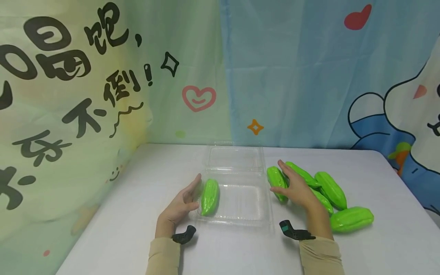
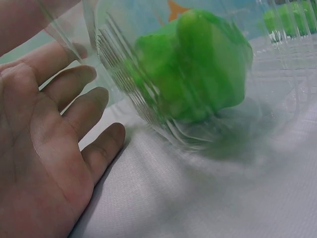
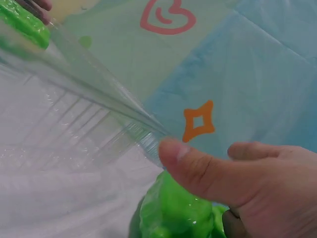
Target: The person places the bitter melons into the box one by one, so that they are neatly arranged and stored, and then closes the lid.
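Green gourd (image 1: pixel 275 178), lower frame, right of centre: likely light, slick; best taken round its middle. Right hand (image 1: pixel 298 189) beside it, spread, apparently gripping nothing. Left hand (image 1: pixel 179 206), spread, empty, beside clear container (image 1: pixel 245 202).

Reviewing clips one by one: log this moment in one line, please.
clear box: lid open, green fruit inside left | left grip: open, beside box | right grip: open, by loose fruits right of box

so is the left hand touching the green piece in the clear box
Apart. The left wrist view shows a gap, and the wall of the clear box, between the left hand and the green piece.
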Motion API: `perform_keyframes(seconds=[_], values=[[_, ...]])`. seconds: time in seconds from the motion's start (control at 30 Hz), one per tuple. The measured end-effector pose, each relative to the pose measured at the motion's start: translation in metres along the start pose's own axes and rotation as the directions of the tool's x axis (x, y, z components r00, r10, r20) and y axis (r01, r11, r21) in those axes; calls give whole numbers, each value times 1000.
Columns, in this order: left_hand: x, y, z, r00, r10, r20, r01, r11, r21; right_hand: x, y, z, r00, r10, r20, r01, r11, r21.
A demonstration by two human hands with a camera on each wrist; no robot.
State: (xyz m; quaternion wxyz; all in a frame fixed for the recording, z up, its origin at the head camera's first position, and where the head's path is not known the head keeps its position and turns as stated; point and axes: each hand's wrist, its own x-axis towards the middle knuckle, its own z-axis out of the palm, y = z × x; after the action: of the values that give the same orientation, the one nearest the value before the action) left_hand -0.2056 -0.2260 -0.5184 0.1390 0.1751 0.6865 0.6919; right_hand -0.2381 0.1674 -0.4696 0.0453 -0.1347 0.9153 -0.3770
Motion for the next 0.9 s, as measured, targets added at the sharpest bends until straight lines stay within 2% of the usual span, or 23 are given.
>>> perform_keyframes(seconds=[0.2,0.6,0.9], values=[[-1,2,-1,1000,7,2,-7,1000,-9,5,2,7,1000,-18,-16,17,998,-65],[0,-2,-1,1000,27,15,-27,1000,-9,8,3,5,998,63,-5,-63,992,-106],[0,-1,0,999,31,14,-31,999,-8,5,-1,-1,998,69,-3,-69,987,-144]])
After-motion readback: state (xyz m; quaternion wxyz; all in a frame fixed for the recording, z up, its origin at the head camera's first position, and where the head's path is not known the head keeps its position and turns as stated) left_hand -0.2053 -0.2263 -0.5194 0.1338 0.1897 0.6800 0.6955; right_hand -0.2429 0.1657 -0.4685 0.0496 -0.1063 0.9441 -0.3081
